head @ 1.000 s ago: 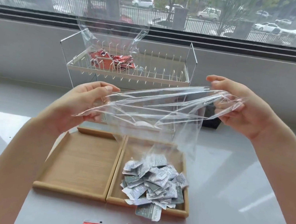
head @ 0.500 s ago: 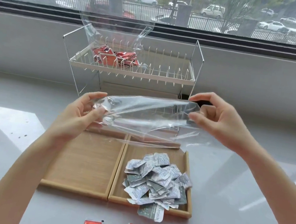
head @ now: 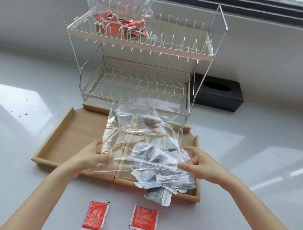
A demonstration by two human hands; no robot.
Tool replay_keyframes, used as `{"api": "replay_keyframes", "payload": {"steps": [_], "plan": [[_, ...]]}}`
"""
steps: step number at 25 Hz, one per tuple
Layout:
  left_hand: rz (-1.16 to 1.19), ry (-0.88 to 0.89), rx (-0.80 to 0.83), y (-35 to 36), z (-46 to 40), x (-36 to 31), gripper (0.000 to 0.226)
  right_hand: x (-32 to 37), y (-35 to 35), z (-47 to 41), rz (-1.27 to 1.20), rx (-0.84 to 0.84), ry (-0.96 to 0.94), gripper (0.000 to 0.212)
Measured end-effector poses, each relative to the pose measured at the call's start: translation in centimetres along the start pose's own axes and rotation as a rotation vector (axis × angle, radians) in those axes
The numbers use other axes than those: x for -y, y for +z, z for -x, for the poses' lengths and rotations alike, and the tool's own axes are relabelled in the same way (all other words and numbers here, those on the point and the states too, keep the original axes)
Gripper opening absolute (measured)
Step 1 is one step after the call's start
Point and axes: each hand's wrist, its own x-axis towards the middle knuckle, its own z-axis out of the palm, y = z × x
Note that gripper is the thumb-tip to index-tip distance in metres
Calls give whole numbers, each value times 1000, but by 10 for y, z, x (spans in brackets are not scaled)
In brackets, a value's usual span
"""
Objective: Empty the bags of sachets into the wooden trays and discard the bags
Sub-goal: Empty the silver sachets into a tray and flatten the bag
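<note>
An empty clear plastic bag [head: 141, 125] hangs flat just above the two wooden trays. My left hand [head: 91, 155] pinches its near left edge, thumb on top. Fingers spread, my right hand [head: 200, 165] touches the bag's right edge without a plain pinch. The left tray [head: 64, 141] has nothing in it. A heap of grey-white sachets [head: 159, 161] fills the right tray [head: 194, 195], seen partly through the bag. One sachet [head: 158, 196] hangs over that tray's front rim. A second clear bag holding red sachets [head: 121, 23] sits on the rack's top shelf.
A two-tier wire dish rack [head: 137, 85] stands right behind the trays. Two red sachets [head: 95, 216] [head: 144, 220] lie on the white counter near me. A black box [head: 216, 93] sits behind the rack to the right. A window sill runs along the back.
Both hands have come down and toward me with the empty bag, from in front of the rack to just over the trays. My right hand's fingers have loosened. The view has tilted down.
</note>
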Motion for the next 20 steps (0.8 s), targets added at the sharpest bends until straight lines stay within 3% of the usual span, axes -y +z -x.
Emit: {"api": "replay_keyframes", "payload": {"steps": [3,6,9,13,16,20], "plan": [[10,-23,52,-1,-4,2,53,8,-5,-2,-47,78,92,67],[16,-30,67,-7,-13,1,66,13,-10,-22,-249,-52,170,57],[76,-46,-5,-11,-28,-4,61,19,-12,-49,-469,-152,247,30],[183,-85,-124,1,-49,-14,39,23,-10,-80,-548,-245,256,35],[163,-48,-268,8,-53,-15,23,22,-7,-88,-559,-318,181,21],[94,100,-380,3,-54,-5,24,18,-13,-86,-529,-391,132,19]]}}
